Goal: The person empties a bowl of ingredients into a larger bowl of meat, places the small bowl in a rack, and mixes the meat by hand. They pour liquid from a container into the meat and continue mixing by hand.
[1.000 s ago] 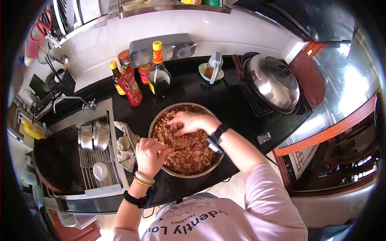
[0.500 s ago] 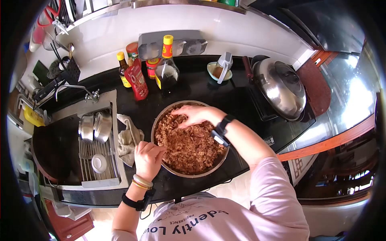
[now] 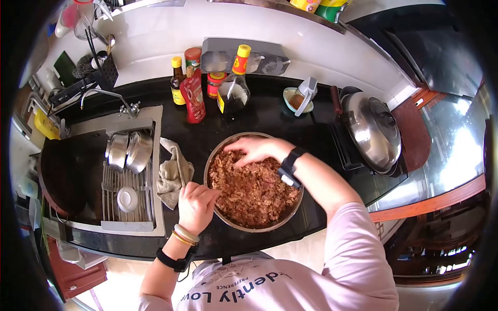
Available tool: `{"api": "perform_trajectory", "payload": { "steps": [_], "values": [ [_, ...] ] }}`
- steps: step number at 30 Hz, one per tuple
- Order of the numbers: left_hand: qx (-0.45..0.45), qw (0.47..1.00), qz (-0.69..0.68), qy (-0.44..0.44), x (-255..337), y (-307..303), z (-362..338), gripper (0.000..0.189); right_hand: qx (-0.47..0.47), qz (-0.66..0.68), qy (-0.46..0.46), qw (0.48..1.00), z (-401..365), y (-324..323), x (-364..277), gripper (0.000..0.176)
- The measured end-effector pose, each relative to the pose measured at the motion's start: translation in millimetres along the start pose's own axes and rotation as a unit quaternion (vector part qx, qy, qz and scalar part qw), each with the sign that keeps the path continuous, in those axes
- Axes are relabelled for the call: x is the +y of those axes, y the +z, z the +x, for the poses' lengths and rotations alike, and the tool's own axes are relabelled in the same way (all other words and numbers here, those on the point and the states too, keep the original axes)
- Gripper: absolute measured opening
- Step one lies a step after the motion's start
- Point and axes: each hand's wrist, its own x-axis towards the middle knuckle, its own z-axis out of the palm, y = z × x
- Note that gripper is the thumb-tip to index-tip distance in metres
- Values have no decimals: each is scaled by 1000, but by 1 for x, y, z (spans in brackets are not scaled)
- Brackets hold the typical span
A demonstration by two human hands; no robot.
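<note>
black counter point(image 3: 321, 140) carries a bowl point(image 3: 254, 228) of chopped food point(image 3: 254, 192) near its front, likely for easy reach; the left hand point(image 3: 196, 205) seems to pinch the bowl's edge, perhaps steadying it, while the right hand point(image 3: 254, 150) rests partly spread fingers in the food

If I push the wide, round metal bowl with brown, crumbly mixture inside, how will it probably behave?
The wide, round metal bowl probably feels heavy, since the brown, crumbly mixture spreads nearly across it. Its broad shape suggests it would hardly tip. The glossy black counter beneath might let it slide.
</note>
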Motion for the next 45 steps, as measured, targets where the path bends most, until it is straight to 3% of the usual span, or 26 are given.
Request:
{"api": "perform_trajectory", "payload": {
  "steps": [1, 5, 8, 12, 13, 14, 16, 18, 20, 23, 24, 26, 27, 28, 30, 34, 36, 39, 40, 42, 44, 45],
  "values": [
    [-3, 1000, 2, -3, 1, 0, 0, 9, -35, -58, 44, 997, -2, 2, -35, 71],
    [-11, 1000, -9, -16, -5, 1, -8, 15, -145, -146, 69, 976, -30, 19, -67, 66],
    [-1, 1000, -9, -20, -7, -6, -7, 13, -219, -110, 49, 968, -61, -10, -70, 57],
    [9, 999, -37, -19, -4, -7, -6, 9, -127, -115, 32, 985, -37, -25, -57, 58],
    [6, 999, -50, -20, -3, -6, -4, 8, -43, -57, -28, 997, -26, -11, -51, 62],
    [6, 999, -50, -21, -3, -5, -3, 8, -41, -21, -53, 998, -6, 8, -45, 62],
    [23, 998, -57, -17, -3, -2, -6, 7, -105, -127, 36, 986, -14, 17, -99, 62],
    [3, 998, -59, -26, -5, -8, -9, 8, -170, -172, 55, 969, -24, 20, -105, 56],
    [-10, 998, -59, -32, -9, -9, -13, 8, -160, -191, 34, 968, -55, 14, -96, 50],
    [6, 999, -41, -23, -11, -9, -16, 7, -49, -148, -13, 988, -102, 4, -78, 47],
    [8, 999, -41, -24, -9, -10, -15, 7, -34, -25, 74, 996, -116, 2, -79, 58],
    [10, 999, -40, -26, -8, -10, -14, 7, 8, -57, 163, 985, -126, 16, -68, 74],
    [8, 999, -45, -29, -8, -8, -15, 6, -19, -61, 210, 976, -118, 22, -71, 87],
    [6, 998, -50, -30, -7, -5, -14, 6, 17, -30, 167, 985, -105, 33, -60, 87],
    [6, 998, -43, -36, -4, -1, -14, 6, 12, -47, 202, 978, -78, 35, -57, 82],
    [10, 998, -51, -47, -2, 0, -11, 10, 64, -65, 150, 984, -68, 46, -91, 63],
    [3, 998, -55, -40, -3, 0, -10, 11, 101, -155, 105, 977, -97, 57, -122, 58],
    [12, 998, -53, -42, 1, 1, -7, 9, 85, -219, 37, 971, -111, 80, -139, 53],
    [11, 998, -54, -36, 3, 2, -6, 9, 136, -268, -36, 953, -104, 89, -133, 43],
    [36, 997, -64, -13, 5, 6, -4, 8, 98, -246, 24, 964, -79, 94, -124, 30],
    [43, 997, -63, -10, 4, 8, -5, 8, 199, 10, 26, 980, -70, 107, -75, 17],
    [46, 996, -76, -32, 4, 5, -7, 9, 160, -184, 45, 969, -62, 97, -66, 20]
  ]
}}
